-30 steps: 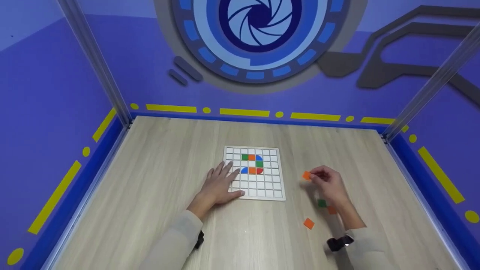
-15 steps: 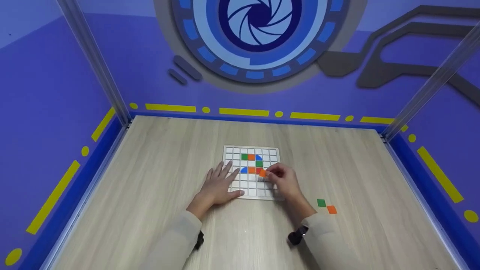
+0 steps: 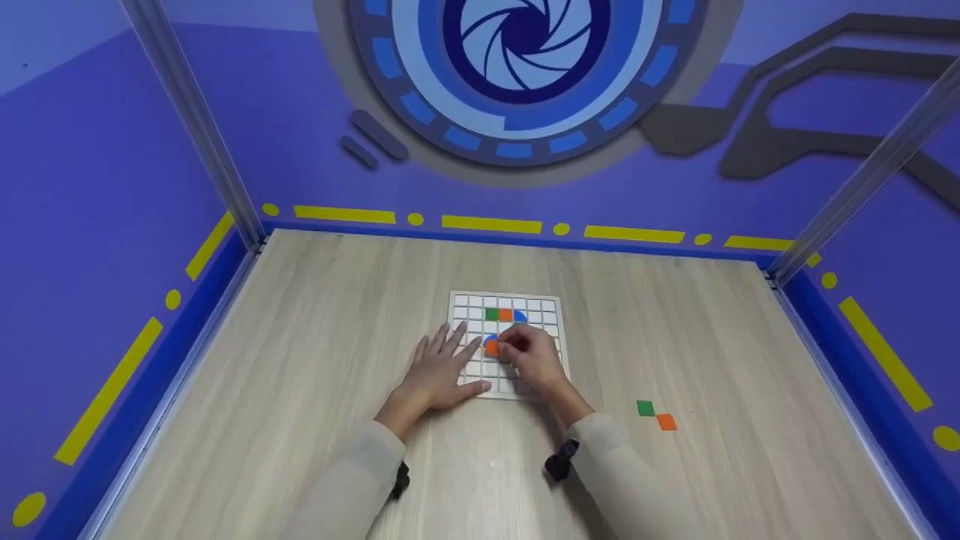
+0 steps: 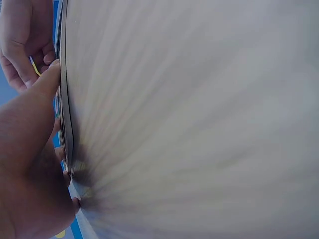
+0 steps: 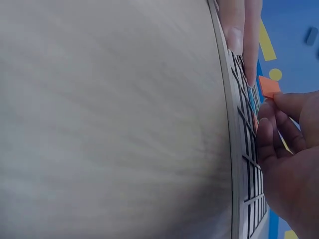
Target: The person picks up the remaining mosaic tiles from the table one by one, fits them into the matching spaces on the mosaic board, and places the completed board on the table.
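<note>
A white grid board (image 3: 551,306) with a pale wooden rim lies on the table. Along its upper part sit a green square tile (image 3: 491,313), an orange tile (image 3: 505,315) and a blue rounded tile (image 3: 520,316). My left hand (image 3: 433,373) rests spread over the board's left side, holding nothing. Between thumb and fingers my right hand (image 3: 534,358) pinches an orange square tile (image 5: 269,87), held over the board near a blue rounded tile (image 3: 490,340) in the head view. That hand hides the tiles further right.
On the wooden table (image 3: 337,315), right of the board, a green tile (image 3: 645,408) and another orange tile (image 3: 667,422) lie almost corner to corner. Blue printed walls (image 3: 480,187) enclose the back and sides, with metal posts (image 3: 202,120) at the back corners.
My right hand has carried the orange tile leftward from the table's right side to over the board. The loose orange tile nearest the front is gone from the table. My left hand stays put.
</note>
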Demonstrator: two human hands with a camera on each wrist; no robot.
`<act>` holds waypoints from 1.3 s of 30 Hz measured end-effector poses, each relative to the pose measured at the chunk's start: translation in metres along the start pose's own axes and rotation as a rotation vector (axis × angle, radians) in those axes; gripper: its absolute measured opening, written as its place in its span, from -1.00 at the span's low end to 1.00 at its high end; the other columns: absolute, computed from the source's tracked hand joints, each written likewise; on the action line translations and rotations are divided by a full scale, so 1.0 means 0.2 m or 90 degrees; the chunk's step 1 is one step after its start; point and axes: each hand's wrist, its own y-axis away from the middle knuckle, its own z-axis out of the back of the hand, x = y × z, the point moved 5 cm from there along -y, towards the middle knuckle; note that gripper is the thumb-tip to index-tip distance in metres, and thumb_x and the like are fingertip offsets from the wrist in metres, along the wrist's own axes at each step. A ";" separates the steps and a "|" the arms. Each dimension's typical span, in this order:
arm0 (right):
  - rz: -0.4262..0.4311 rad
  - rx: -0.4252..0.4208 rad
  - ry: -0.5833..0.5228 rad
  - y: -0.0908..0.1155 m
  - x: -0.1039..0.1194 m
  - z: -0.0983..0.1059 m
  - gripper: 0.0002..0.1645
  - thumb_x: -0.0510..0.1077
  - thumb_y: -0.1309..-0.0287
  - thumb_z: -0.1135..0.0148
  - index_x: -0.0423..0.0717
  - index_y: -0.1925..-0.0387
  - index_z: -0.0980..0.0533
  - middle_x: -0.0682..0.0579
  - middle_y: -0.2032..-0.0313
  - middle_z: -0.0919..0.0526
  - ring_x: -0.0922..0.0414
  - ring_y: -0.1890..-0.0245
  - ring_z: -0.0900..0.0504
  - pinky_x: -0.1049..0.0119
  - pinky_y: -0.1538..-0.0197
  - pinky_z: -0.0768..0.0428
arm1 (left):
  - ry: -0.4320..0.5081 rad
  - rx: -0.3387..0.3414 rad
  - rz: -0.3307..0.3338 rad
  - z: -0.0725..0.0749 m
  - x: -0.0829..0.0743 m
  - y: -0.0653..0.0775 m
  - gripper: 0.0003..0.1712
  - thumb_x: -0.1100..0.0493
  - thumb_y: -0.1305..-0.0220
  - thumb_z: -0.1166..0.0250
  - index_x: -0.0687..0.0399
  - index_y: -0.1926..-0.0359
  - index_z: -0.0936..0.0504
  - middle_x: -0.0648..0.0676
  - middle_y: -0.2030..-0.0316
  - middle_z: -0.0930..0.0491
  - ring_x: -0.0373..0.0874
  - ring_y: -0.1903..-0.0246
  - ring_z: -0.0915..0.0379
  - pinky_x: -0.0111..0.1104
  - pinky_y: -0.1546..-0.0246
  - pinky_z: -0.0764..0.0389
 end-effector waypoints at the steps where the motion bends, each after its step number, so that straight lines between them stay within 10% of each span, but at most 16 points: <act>1: -0.001 0.001 0.005 0.00 0.00 0.00 -0.89 -0.33 -0.36 -0.37 -0.07 0.18 -0.71 0.04 0.25 -0.69 0.11 0.22 -0.62 0.31 0.16 -0.60 | 0.001 -0.001 -0.001 0.00 0.00 0.00 -0.01 -0.44 -0.48 -0.13 -0.06 -0.69 -0.15 0.18 -0.70 0.16 0.28 -0.66 0.36 0.29 -0.56 0.17; 39: 0.043 0.016 0.151 -0.02 -0.01 -0.05 -0.91 -0.28 -0.37 -0.38 -0.06 0.19 -0.73 0.11 0.30 -0.68 0.16 0.28 -0.59 0.22 0.17 -0.60 | 0.009 -0.005 -0.003 0.01 0.00 0.00 -0.02 -0.41 -0.47 -0.18 -0.01 -0.67 -0.20 0.21 -0.69 0.10 0.30 -0.66 0.32 0.31 -0.55 0.12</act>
